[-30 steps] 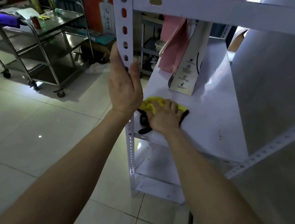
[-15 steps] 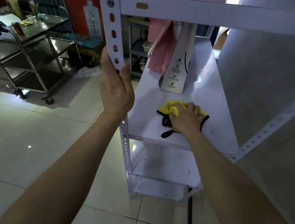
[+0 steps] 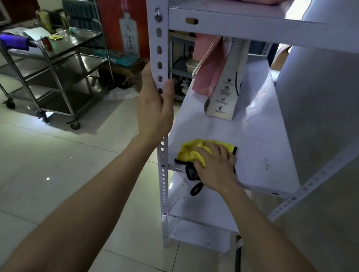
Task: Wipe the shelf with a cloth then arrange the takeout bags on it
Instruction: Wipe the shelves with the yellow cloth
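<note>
The right hand (image 3: 216, 165) lies palm down on the yellow cloth (image 3: 191, 152), fingers spread over it, pressing it onto the shelf (image 3: 256, 142) near the front left corner. The left hand (image 3: 154, 111) curls round the shelf's front left post (image 3: 158, 40). A white takeout bag (image 3: 226, 94) and a pink takeout bag (image 3: 208, 70) stand upright, touching, towards the shelf's back left.

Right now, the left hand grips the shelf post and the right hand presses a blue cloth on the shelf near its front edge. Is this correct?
Not quite: the cloth is yellow with black trim, not blue, as the head view shows. The rest is right: the left hand grips the post, and the right hand presses the cloth on the shelf near its front edge.
</note>
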